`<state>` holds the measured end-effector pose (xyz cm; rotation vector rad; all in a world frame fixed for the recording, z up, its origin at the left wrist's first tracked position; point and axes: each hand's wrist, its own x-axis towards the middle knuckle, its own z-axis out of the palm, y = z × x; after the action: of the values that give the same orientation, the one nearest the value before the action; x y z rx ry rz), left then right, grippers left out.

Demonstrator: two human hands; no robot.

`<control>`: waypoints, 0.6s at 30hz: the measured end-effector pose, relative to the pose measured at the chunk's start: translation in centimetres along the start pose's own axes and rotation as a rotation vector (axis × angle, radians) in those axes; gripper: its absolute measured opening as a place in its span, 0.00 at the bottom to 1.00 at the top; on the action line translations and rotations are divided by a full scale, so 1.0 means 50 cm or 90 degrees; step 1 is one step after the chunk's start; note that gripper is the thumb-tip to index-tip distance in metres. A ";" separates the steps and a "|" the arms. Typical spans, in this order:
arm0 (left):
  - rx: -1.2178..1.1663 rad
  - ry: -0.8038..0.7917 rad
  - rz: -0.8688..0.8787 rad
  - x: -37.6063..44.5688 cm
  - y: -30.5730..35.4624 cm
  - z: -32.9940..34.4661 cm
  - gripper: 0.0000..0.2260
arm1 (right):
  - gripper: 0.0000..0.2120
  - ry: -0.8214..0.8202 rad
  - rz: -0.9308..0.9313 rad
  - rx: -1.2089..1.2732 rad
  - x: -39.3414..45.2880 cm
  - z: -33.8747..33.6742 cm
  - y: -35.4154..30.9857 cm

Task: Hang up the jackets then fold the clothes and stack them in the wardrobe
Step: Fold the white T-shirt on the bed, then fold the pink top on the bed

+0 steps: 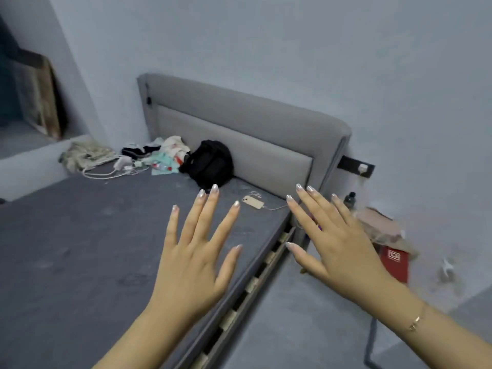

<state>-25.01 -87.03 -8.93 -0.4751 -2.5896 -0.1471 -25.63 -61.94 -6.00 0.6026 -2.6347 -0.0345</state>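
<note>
Clothes [159,155] heaped by headboard [239,123] | black bag [207,163] beside | hands spread, holding nothing

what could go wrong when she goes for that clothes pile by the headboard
White cables lie tangled beside the clothes pile, so a grab might drag a charger along. The phone sits plugged in near the mattress edge; a snagged cord could pull it off. Both the left hand and right hand hold nothing.

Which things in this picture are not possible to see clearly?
- Wardrobe: not in the head view.
- Clothes pile: too small and tangled to count items or spot jackets.
- Floor items beside the bed: partly hidden by the right hand.
- Bed: cut off at the left edge and partly covered by the left hand.
</note>
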 end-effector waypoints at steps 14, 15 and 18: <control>0.101 -0.142 -0.571 -0.519 -0.526 -0.052 0.28 | 0.31 -0.166 -0.441 0.213 0.341 0.307 -0.747; 0.110 -0.152 -0.607 -0.546 -0.543 -0.047 0.28 | 0.31 -0.178 -0.471 0.229 0.354 0.326 -0.790; 0.117 -0.199 -0.696 -0.604 -0.586 -0.023 0.28 | 0.31 -0.216 -0.547 0.269 0.375 0.393 -0.896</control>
<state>-10.41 -123.80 -23.27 1.0894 -2.8201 -0.2002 -30.79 -111.73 -21.44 1.9758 -2.4713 0.1793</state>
